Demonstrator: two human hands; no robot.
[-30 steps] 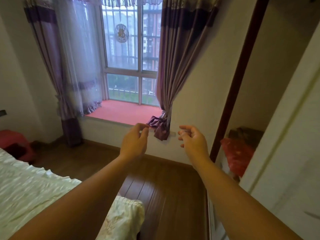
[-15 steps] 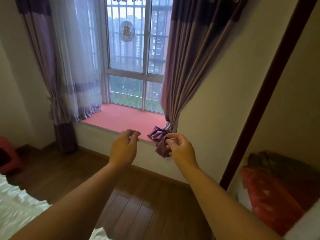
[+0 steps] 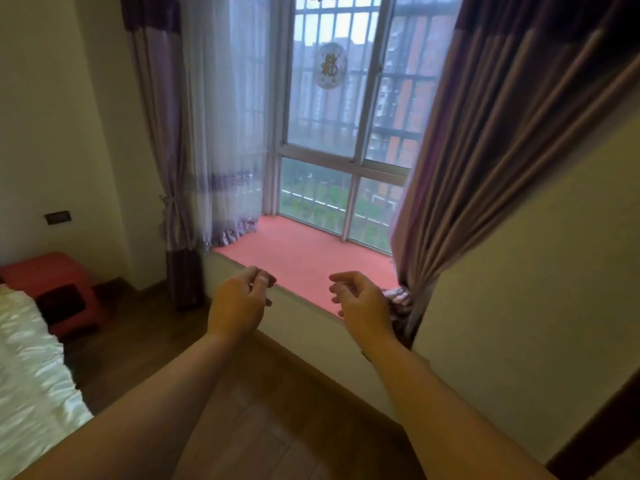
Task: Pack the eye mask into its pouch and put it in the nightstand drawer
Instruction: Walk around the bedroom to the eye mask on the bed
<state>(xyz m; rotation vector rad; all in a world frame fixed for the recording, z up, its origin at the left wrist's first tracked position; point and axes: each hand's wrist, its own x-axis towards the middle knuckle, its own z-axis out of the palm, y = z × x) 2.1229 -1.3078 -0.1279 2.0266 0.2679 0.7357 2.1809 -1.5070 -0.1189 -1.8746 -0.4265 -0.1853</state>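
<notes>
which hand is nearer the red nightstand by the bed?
Left. The left hand hangs to the right of the red nightstand, across open floor; the right hand is farther right, by the curtain.

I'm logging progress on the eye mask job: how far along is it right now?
Nothing looks done: no eye mask or pouch is in view. The left hand and right hand are raised before the pink window ledge, fingers loosely curled, apparently empty. The red nightstand stands by the bed. Finding, packing and stowing the mask all remain.
</notes>
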